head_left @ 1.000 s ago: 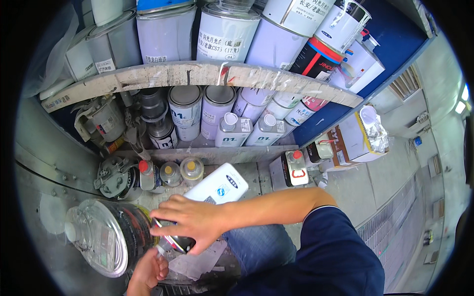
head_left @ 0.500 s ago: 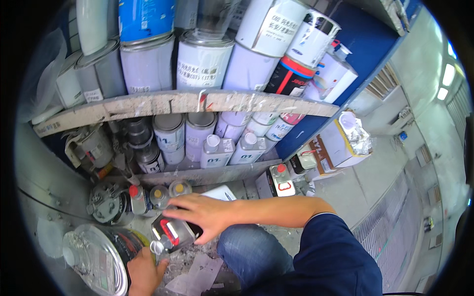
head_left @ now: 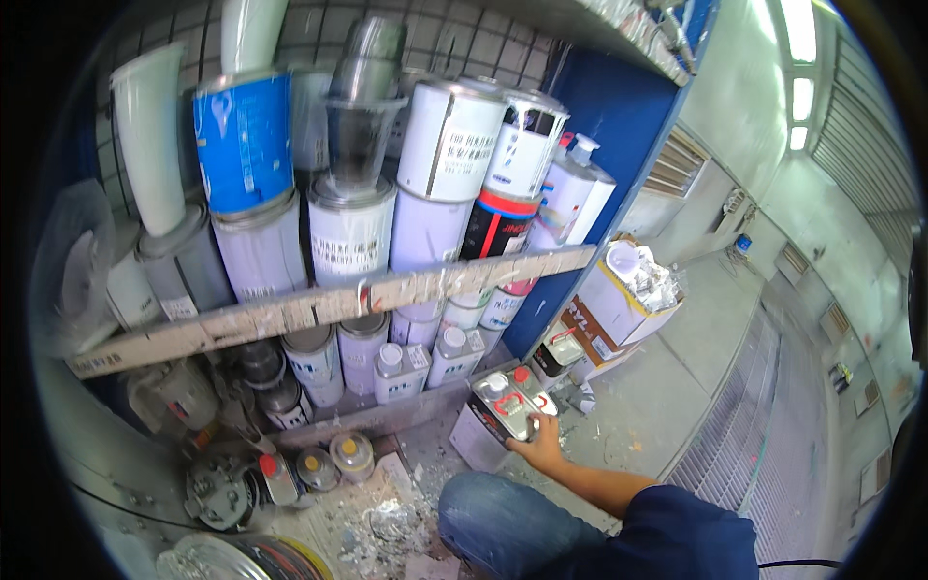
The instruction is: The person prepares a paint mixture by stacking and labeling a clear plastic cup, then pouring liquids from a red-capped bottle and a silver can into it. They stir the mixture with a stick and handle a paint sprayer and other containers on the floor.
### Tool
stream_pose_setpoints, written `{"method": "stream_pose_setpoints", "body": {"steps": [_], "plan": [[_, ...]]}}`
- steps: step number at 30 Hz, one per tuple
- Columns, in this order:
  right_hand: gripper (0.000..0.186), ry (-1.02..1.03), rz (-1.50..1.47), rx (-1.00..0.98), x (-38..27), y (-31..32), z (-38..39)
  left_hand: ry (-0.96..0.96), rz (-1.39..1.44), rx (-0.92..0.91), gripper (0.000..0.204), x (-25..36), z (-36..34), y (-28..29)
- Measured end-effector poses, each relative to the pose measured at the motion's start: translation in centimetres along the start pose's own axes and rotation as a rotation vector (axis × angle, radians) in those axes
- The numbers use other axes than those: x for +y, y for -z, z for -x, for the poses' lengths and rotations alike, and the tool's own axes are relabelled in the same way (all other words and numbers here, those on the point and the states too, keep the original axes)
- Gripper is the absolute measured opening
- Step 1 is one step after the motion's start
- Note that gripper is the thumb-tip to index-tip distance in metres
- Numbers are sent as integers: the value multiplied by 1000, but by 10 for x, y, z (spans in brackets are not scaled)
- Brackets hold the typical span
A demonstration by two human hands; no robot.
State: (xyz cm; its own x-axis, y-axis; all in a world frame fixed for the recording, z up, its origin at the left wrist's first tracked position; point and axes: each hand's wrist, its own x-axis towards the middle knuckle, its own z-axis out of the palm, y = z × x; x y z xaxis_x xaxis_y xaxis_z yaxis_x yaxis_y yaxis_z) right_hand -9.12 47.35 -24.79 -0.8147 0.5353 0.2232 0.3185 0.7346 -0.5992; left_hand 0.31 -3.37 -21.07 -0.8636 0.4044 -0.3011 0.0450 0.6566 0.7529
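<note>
My right hand (head_left: 537,443) is closed on the near right corner of a rectangular metal can (head_left: 480,440), with the thumb on its front and the fingers along its top. This can stands upright on the floor, with a white cap (head_left: 496,384) and a red handle (head_left: 509,404) on its top. Right behind it stands another can with a red cap (head_left: 522,375). My left hand is out of view.
Paint tins and bottles crowd a shelf (head_left: 338,304) ahead. Small bottles (head_left: 350,456) stand on the floor at left, near a large round tin (head_left: 232,559). Crumpled foil (head_left: 391,522) lies by my knee (head_left: 503,512). Cardboard boxes (head_left: 628,300) are stacked at right.
My right hand has carried the can with the red handle from a tilted position at lower left to upright on the floor at right. My left hand has left the view, which has shifted.
</note>
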Motion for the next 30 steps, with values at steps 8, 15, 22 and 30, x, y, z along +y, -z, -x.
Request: {"method": "stream_pose_setpoints", "body": {"steps": [8, 15, 22, 30], "plan": [[104, -202, -19, 19, -32, -33, 21, 77, -97, -213, 63, -20, -2, -23], [117, -345, 66, -17, -47, -47, 11, -20, 86, -227, 39, 43, 2, 16], [118, -183, 406, -462, -72, -14, -10, -33, 112, -90, 43, 24, 7, 9], [116, 6, 655, -392, -96, -21, -32, 111, 22, -18, 48, -5, 12, -9]]}}
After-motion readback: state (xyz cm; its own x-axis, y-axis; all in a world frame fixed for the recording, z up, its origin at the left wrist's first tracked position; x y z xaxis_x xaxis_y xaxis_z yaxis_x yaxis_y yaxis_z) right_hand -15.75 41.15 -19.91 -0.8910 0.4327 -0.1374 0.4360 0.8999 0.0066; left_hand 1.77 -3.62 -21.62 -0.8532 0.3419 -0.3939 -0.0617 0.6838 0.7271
